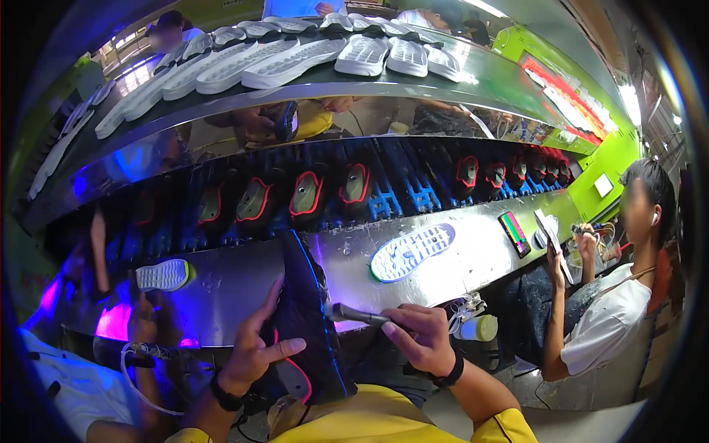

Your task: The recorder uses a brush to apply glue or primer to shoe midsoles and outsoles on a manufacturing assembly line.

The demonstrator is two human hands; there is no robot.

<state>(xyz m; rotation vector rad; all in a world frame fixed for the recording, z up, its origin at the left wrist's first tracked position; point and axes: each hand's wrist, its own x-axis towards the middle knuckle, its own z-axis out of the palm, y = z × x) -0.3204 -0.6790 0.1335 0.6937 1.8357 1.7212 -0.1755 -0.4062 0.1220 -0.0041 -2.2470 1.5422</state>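
A black shoe upper (304, 314) with a blue line along its edge and red trim near its heel end stands before me, close to my yellow shirt. My left hand (255, 343) grips it from the left, thumb across it and index finger stretched up along its side. In my right hand (427, 340), between thumb and fingers, is a brush (360, 315) with a grey handle. Its dark head points left, at or very near the upper's right edge; contact cannot be told. Beyond them, a white and blue shoe sole (412, 252) lies on the metal bench (347, 258).
Another sole (162, 275) lies at left, near a neighbour's gloved hand. Shoes with red trim (306, 193) line a lower rack; white soles (295, 63) fill the shelf above. At right, a person (591, 303) holds a sole. A multicoloured box (515, 234) and white tub (478, 328) are nearby.
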